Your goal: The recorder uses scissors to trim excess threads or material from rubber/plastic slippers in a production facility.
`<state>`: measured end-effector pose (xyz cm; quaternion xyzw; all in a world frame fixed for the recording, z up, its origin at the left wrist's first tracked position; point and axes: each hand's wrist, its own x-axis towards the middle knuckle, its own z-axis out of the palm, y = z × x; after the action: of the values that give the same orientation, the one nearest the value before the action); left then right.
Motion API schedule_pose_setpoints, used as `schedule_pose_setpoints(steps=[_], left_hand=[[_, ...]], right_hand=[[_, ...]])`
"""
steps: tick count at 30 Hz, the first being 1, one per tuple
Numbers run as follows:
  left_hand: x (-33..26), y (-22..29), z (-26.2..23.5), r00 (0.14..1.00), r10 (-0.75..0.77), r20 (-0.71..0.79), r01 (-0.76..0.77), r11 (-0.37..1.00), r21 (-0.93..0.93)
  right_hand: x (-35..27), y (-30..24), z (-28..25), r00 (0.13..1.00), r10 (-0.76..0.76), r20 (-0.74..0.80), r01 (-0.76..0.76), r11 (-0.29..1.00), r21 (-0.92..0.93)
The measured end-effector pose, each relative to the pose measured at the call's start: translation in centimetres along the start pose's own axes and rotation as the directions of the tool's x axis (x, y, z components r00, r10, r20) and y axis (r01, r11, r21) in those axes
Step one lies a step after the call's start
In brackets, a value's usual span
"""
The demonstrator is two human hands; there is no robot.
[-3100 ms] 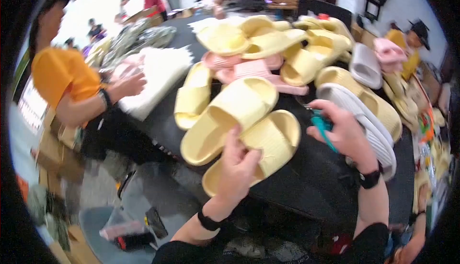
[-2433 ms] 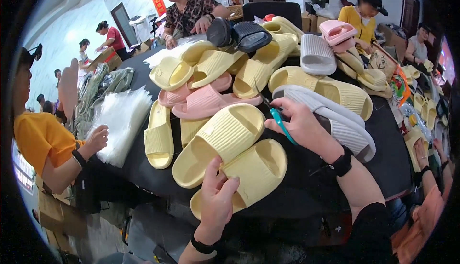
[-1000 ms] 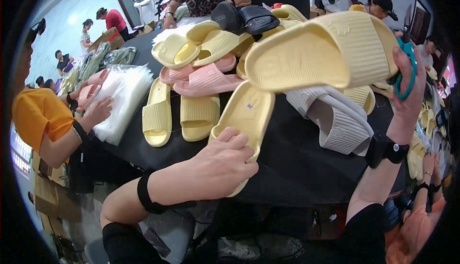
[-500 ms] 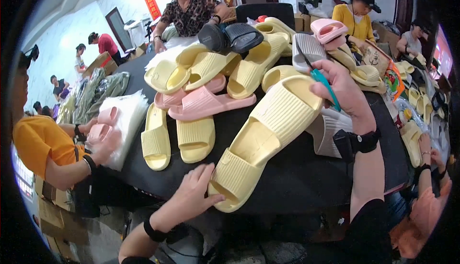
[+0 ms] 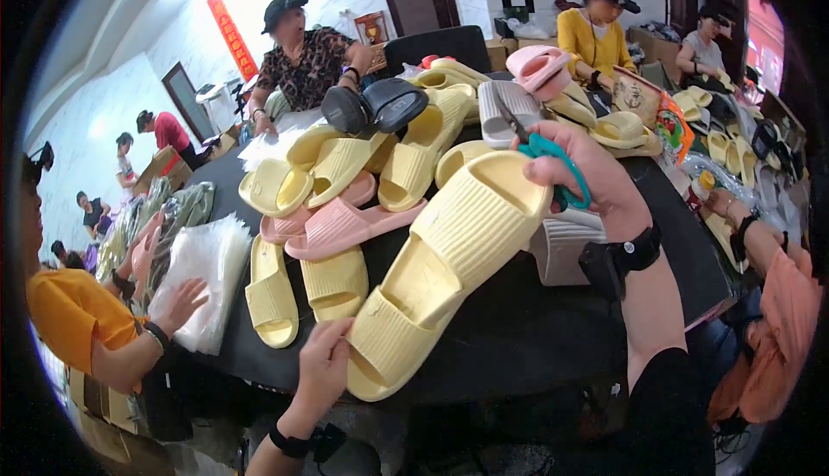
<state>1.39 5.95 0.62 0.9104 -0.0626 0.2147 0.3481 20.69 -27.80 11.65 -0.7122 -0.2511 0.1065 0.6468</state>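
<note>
A pair of pale yellow slippers, one pushed part way into the other, slants across the middle in front of me. The upper slipper (image 5: 484,212) has its far end in my right hand (image 5: 604,174), which also grips teal-handled scissors (image 5: 585,189), blades pointing up and away. My left hand (image 5: 324,359) is closed, fingertips pinching the side edge of the lower slipper (image 5: 389,342) near its toe. Just behind lie a pink slipper (image 5: 345,227) and two yellow slippers, one of them flat (image 5: 272,299). A grey-white slipper (image 5: 566,247) sits under my right wrist.
A heap of yellow, pink and black slippers (image 5: 397,104) covers the back of the black table (image 5: 492,329). Clear plastic bags (image 5: 203,277) lie at the left, under the hand of a person in orange. Other people work around the table; more slippers lie at the right.
My view has swung, so the scene sits further left. My left fingers have drawn in from spread to a pinch at the slipper's edge. The orange-sleeved person's pink slippers have left the bags.
</note>
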Motion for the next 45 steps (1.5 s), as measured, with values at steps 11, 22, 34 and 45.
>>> schedule_pose_setpoints(steps=[11, 22, 34, 45], left_hand=[[3.8, 1.3, -1.4, 0.883, -0.467, 0.042, 0.324, 0.543, -0.775], [8.3, 3.1, 1.2, 0.958, -0.273, 0.093, 0.257, 0.662, -0.704], [21.5, 2.6, 2.7, 0.986, -0.154, 0.059, 0.164, 0.891, -0.424], [27.9, 0.2, 7.2, 0.989, 0.077, -0.129, -0.058, 0.988, 0.142]], right_hand=[[-3.8, 3.1, -1.2, 0.970, -0.174, -0.169, 0.202, 0.965, 0.165], [-10.4, 5.7, -0.9, 0.981, 0.074, -0.181, -0.011, 0.946, 0.323], [-18.2, 7.6, -10.6, 0.452, -0.083, -0.888, 0.500, 0.848, 0.175], [-22.1, 12.3, -8.3, 0.337, 0.068, -0.939, 0.138, 0.983, 0.120]])
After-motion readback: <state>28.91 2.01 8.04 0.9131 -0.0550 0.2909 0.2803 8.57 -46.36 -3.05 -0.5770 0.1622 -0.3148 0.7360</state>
